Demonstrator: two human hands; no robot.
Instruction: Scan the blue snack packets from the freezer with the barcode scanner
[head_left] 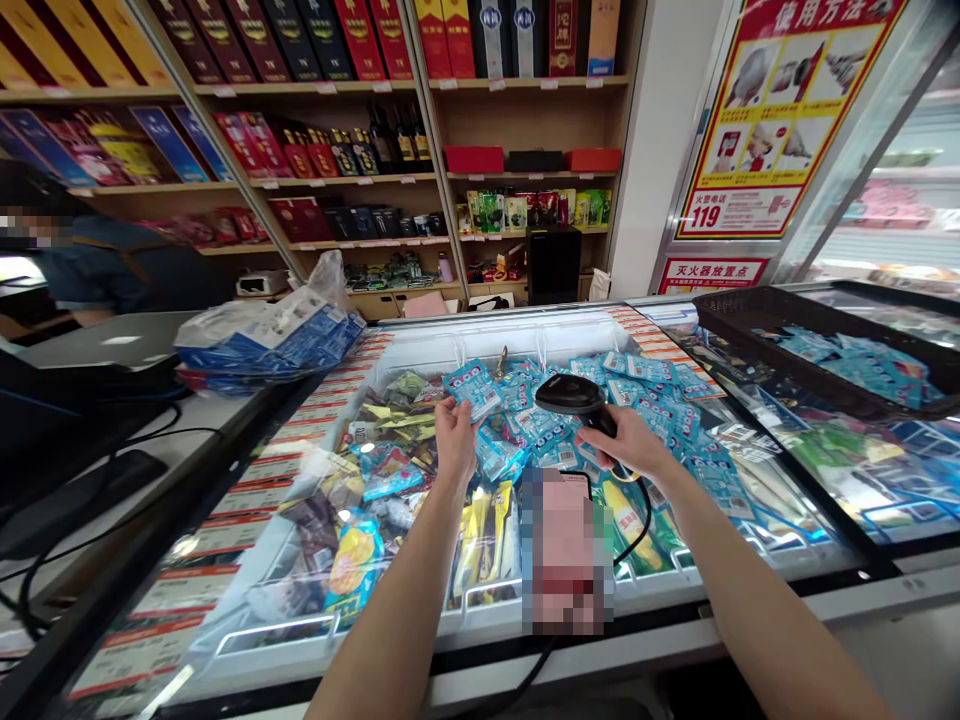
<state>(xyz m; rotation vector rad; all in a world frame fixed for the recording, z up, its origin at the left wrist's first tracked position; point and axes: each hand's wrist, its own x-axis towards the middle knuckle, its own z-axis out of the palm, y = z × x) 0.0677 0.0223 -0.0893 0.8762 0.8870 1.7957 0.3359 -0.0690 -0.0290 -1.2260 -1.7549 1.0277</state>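
Observation:
My left hand (454, 442) is closed on the edge of a small blue packet (474, 390), raised above the freezer's glass top. My right hand (628, 445) wraps round the handle of a black barcode scanner (573, 394), its head pointing left toward that packet. A black cable (643, 525) runs from the scanner down to the front edge. Many similar blue packets (652, 405) lie spread between and to the right of my hands. Below them, on the near edge, sits a blurred-out phone-like object (566, 550).
A dark tray (825, 375) with more blue packets stands at right. Ice-cream packs (356, 565) fill the freezer beneath. At left are a bundle of plastic packaging (270, 335), cables and a person (112, 255). Shelves (322, 90) of boxes and bottles line the back.

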